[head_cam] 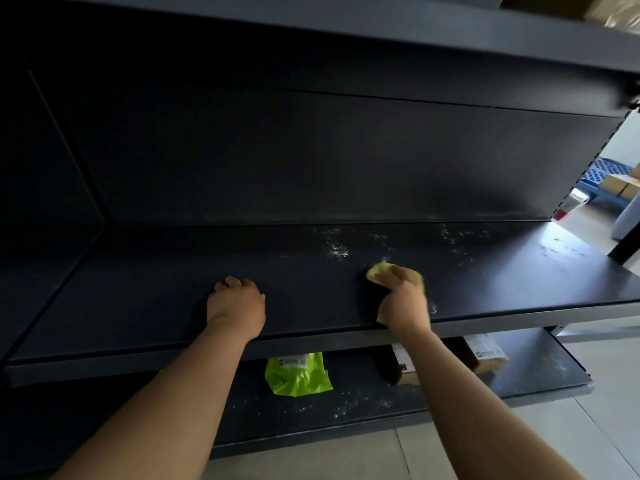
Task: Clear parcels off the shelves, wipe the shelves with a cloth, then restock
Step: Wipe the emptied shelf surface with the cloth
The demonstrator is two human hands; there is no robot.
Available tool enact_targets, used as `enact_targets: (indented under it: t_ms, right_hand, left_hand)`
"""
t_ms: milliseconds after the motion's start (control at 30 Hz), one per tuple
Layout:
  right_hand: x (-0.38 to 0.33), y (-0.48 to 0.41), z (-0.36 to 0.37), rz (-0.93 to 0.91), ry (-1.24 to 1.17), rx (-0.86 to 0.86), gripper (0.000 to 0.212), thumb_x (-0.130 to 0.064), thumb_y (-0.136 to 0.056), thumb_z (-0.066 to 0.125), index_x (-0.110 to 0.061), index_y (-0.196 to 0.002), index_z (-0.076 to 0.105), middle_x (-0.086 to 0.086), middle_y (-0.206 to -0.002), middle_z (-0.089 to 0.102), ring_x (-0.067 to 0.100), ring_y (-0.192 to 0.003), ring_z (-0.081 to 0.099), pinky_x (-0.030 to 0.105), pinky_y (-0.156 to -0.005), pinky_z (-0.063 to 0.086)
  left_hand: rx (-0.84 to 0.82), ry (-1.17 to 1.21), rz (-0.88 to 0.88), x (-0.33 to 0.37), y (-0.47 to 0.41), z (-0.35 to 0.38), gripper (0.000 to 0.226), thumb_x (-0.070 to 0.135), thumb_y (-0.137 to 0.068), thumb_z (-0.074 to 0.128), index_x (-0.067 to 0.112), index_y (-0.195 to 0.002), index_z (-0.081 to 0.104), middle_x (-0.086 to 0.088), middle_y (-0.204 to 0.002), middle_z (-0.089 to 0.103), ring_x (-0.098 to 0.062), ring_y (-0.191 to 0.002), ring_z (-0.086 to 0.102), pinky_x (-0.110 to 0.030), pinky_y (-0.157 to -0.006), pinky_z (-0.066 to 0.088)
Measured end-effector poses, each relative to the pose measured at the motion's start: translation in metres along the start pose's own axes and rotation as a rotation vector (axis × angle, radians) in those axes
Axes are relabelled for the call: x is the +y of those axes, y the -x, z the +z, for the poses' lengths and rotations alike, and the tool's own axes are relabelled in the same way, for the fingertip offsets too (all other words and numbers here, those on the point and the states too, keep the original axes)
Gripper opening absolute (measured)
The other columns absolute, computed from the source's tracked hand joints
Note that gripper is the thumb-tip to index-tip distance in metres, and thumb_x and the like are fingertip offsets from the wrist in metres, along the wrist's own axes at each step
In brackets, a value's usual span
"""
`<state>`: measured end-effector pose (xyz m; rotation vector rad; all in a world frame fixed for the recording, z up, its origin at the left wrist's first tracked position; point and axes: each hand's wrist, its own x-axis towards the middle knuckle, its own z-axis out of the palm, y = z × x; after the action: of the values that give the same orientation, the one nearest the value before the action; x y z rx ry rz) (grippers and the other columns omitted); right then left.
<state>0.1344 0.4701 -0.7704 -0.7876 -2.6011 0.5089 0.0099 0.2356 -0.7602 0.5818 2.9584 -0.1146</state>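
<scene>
A dark metal shelf (pixel 166 289) runs across the view, bare of parcels, with white dust specks (pixel 337 251) toward its right half. My right hand (pixel 403 299) presses a yellow cloth (pixel 379 271) flat on the shelf near the front edge. My left hand (pixel 235 303) rests on the shelf to the left with its fingers curled under, holding nothing. On the lower shelf (pixel 540 375) lie a lime-green bag parcel (pixel 298 374) and two brown cardboard parcels (pixel 403 367) (pixel 486 353), partly hidden by my right forearm.
An upper shelf (pixel 381 32) overhangs close above. Past the rack's right end stand a blue plastic crate (pixel 602 174) and cardboard boxes (pixel 620 185) on a pale tiled floor (pixel 606 427). Dust also speckles the lower shelf.
</scene>
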Motion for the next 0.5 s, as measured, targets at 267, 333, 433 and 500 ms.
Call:
enact_targets:
  t_ms: [267,333,433,500]
  right_hand:
    - [-0.109,-0.029,0.059,-0.569,0.068,-0.488,0.067,0.009,-0.088,0.045,-0.026,-0.145,0.041,0.002,-0.159,0.019,0.019,-0.145,0.016,0.025,-0.117,0.014]
    - [-0.123,-0.045,0.067,-0.593,0.143,-0.503,0.069,0.007,-0.089,0.046,-0.026,-0.148,0.033,0.004,-0.16,0.013,0.021,-0.147,0.012,0.027,-0.119,0.007]
    - [-0.134,-0.066,0.077,-0.616,0.25,-0.454,0.072,-0.001,-0.09,0.053,-0.028,-0.151,0.025,0.005,-0.16,0.011,0.021,-0.147,0.01,0.028,-0.119,0.002]
    - [-0.131,-0.078,0.082,-0.552,0.286,-0.419,0.072,-0.004,-0.091,0.054,-0.026,-0.152,0.022,0.005,-0.16,0.011,0.02,-0.147,0.01,0.028,-0.119,0.001]
  left_hand:
    - [0.148,0.035,0.061,-0.013,-0.007,0.003,0.035,0.029,-0.102,0.031,0.013,-0.127,0.049,-0.006,-0.132,0.049,-0.023,-0.114,0.051,-0.032,-0.086,0.046]
    - [0.2,0.036,0.065,-0.015,-0.012,0.007,0.036,0.032,-0.101,0.03,0.015,-0.124,0.051,-0.004,-0.13,0.051,-0.022,-0.111,0.052,-0.032,-0.084,0.046]
    - [0.222,0.009,0.033,-0.013,-0.017,0.013,0.043,0.038,-0.101,0.028,0.018,-0.135,0.046,-0.004,-0.138,0.047,-0.022,-0.117,0.051,-0.033,-0.088,0.047]
    - [0.191,-0.022,0.027,-0.008,-0.02,0.014,0.047,0.04,-0.102,0.025,0.022,-0.143,0.036,-0.007,-0.146,0.039,-0.026,-0.123,0.047,-0.036,-0.091,0.046]
